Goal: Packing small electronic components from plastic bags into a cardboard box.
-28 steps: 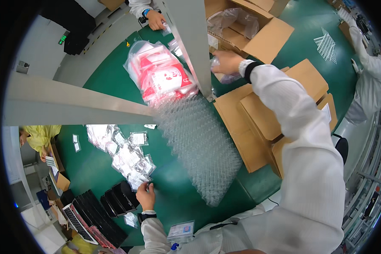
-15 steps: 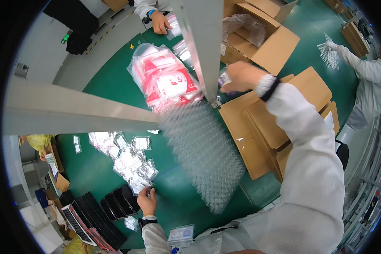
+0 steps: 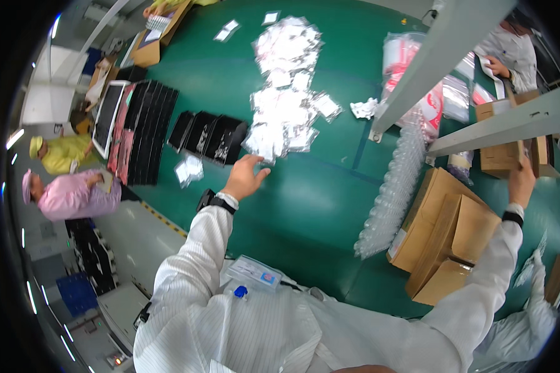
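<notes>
Close to the lower end of a pile of small clear bags (image 3: 283, 118) with white contents, my left hand (image 3: 246, 178) has its thumb and fingers apart and holds nothing visible. Whether its fingertips touch the lowest bags is hard to tell. Black trays (image 3: 208, 137) stand just left of that hand. Far to the right, my right hand (image 3: 522, 181) grips the upright flap of an open cardboard box (image 3: 499, 146); part of its fingers is hidden. A purplish wrapped item (image 3: 460, 166) lies left of that box.
Bubble wrap (image 3: 392, 186) and a flattened carton (image 3: 445, 233) lie on the green table (image 3: 305, 214). Grey metal posts (image 3: 442, 65) cross above red-and-white plastic bags (image 3: 432, 109). More black trays (image 3: 146, 133) stand at left. Across the table, a co-worker's hand (image 3: 496, 66) handles packaging.
The head view has swung toward the left. My right hand has moved from beside the purplish item to the cardboard box's flap. My left hand stays near the bags, its fingers spread wider.
</notes>
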Demonstrator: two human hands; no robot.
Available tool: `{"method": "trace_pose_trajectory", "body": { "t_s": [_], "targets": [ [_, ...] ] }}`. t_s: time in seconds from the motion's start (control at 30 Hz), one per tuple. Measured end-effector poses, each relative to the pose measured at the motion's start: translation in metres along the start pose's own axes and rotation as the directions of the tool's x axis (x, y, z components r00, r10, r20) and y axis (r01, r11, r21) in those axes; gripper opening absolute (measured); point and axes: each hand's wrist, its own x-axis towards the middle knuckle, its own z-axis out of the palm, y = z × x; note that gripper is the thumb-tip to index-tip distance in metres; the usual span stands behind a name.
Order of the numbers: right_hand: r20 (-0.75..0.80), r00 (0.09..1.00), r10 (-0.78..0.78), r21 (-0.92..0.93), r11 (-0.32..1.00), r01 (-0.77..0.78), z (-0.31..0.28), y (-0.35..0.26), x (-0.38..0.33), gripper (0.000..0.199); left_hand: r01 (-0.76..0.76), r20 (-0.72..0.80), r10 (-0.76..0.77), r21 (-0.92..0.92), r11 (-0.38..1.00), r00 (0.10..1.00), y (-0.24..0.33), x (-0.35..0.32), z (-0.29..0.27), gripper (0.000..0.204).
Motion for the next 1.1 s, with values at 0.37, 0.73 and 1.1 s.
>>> {"method": "trace_pose_trajectory", "body": {
  "t_s": [0.37,0.73,1.1],
  "targets": [
    [-0.127,0.986,0.111,-0.179,0.975,-0.132,-0.317,-0.036,-0.135,0.04,0.051,0.041,-0.045,-0.165,0.985,0.998,-0.022,0.004,0.005,0.057],
    [-0.074,0.996,0.049,-0.048,0.997,-0.053,-0.442,-0.244,-0.324,0.03,-0.128,0.186,0.222,-0.414,0.901,0.957,0.002,0.017,-0.051,0.054],
    [0.097,0.748,-0.656,0.253,0.743,0.619,-0.334,-0.504,-0.374,0.022,0.393,0.393,0.668,-0.905,0.16,0.632,-0.043,-0.017,-0.186,0.088]
  ]
}}
